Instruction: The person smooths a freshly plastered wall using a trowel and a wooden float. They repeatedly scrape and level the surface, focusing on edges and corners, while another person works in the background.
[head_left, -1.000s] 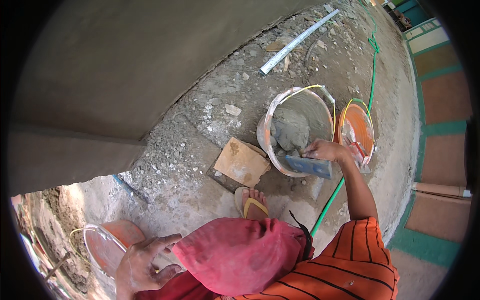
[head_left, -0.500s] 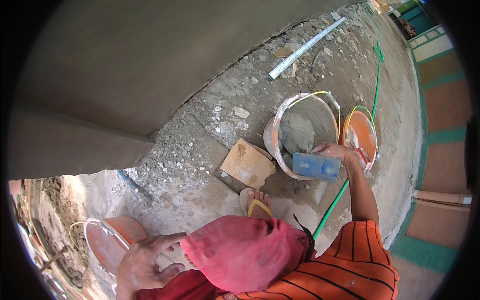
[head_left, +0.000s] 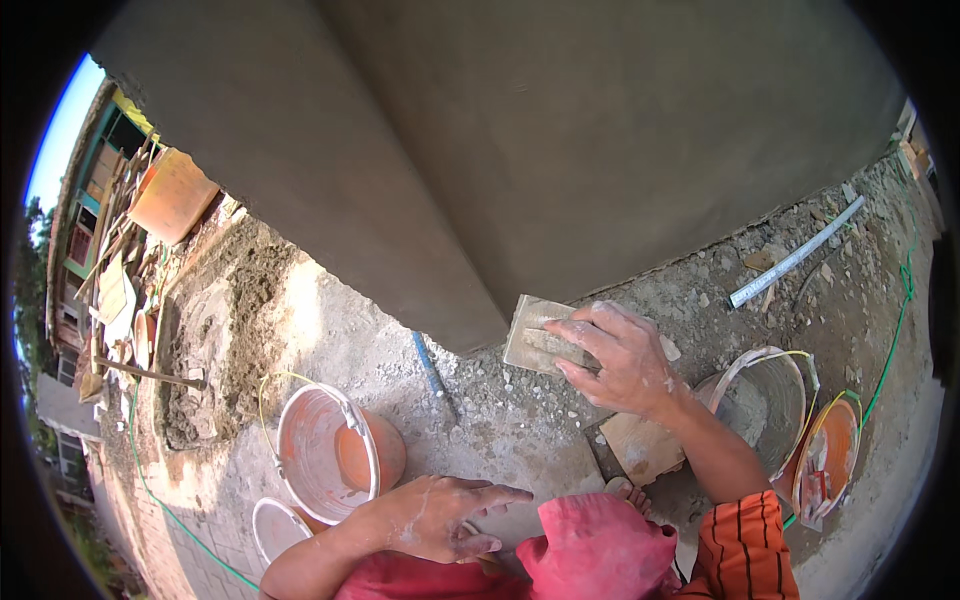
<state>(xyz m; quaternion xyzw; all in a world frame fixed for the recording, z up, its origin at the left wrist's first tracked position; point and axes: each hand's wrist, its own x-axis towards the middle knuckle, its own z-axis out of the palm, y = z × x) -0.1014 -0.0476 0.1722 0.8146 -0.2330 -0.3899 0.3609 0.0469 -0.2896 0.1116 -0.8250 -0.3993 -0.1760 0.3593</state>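
My right hand point(head_left: 625, 360) grips a plastering float point(head_left: 545, 338), a flat rectangular plate with a pale, mortar-stained side showing. It is just off the lower corner of a grey plastered wall point(head_left: 600, 130); I cannot tell whether they touch. My left hand point(head_left: 440, 515) hangs low in front of me, empty, fingers stretched and thumb apart, with dried mortar on the skin. Beyond my right forearm stands a bucket point(head_left: 760, 410) of wet grey mortar. Beside it is a smaller orange bucket point(head_left: 830, 450) with a red-handled tool point(head_left: 815, 490).
An orange bucket point(head_left: 385, 450) and a smaller pail point(head_left: 275, 530) stand at left. A blue rod point(head_left: 432, 370) lies near the wall corner. A flat brown board point(head_left: 640, 448) is under my right arm. Rubble, a pale metal bar point(head_left: 800, 250) and a green hose point(head_left: 890, 350) are at right.
My view has swung left toward the wall corner. My right hand has moved from over the mortar bucket to the wall with the float, whose blue side no longer shows.
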